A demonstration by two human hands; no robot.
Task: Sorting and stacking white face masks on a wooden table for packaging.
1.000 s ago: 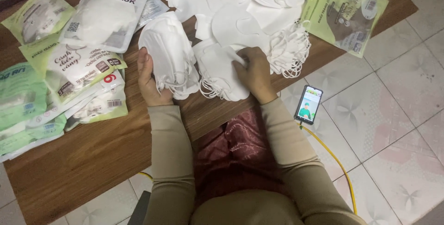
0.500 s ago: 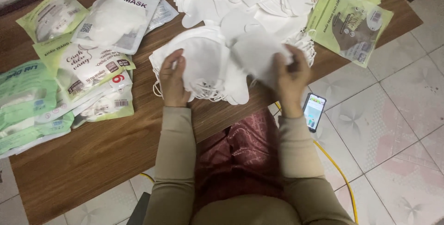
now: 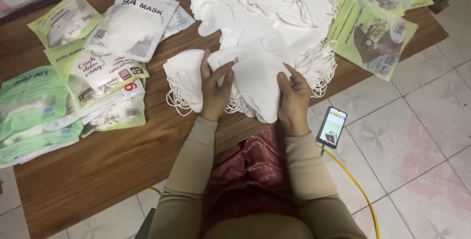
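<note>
Both hands have drawn together since earlier: left hand (image 3: 216, 89) and right hand (image 3: 294, 96) pinch a white face mask (image 3: 257, 84), fingers closed, squaring it over the wooden table's (image 3: 98, 170) front edge.

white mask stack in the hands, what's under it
Under the white mask stack, held by the left hand and right hand, the wooden table shows at its edges; anything directly beneath is covered.
</note>
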